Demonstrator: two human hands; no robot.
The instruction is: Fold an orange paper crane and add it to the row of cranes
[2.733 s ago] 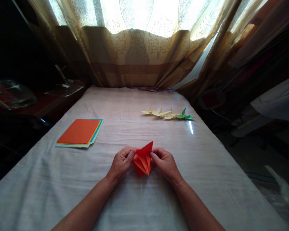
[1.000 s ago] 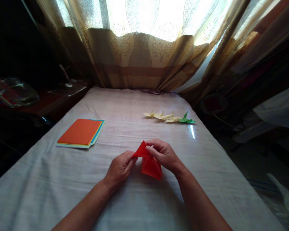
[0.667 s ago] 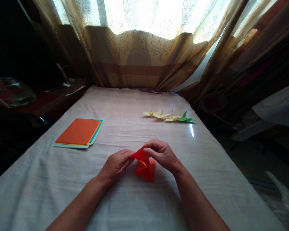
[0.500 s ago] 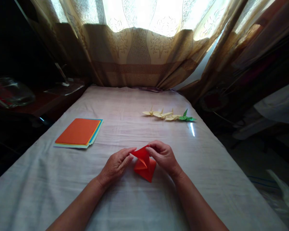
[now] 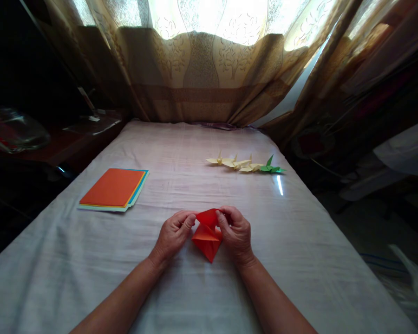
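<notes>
Red folded paper (image 5: 208, 238) is between the left hand (image 5: 173, 233) and right hand (image 5: 236, 233), thumbs and fingers pinching its upper corners, over the near half of the pale cloth (image 5: 188, 297); cream cranes (image 5: 242, 164) and a green crane (image 5: 271, 169) lie beyond, a paper stack (image 5: 113, 187) to the left

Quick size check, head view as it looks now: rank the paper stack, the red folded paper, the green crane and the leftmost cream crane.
1. Paper stack
2. Red folded paper
3. Green crane and leftmost cream crane: too alike to rank.
</notes>
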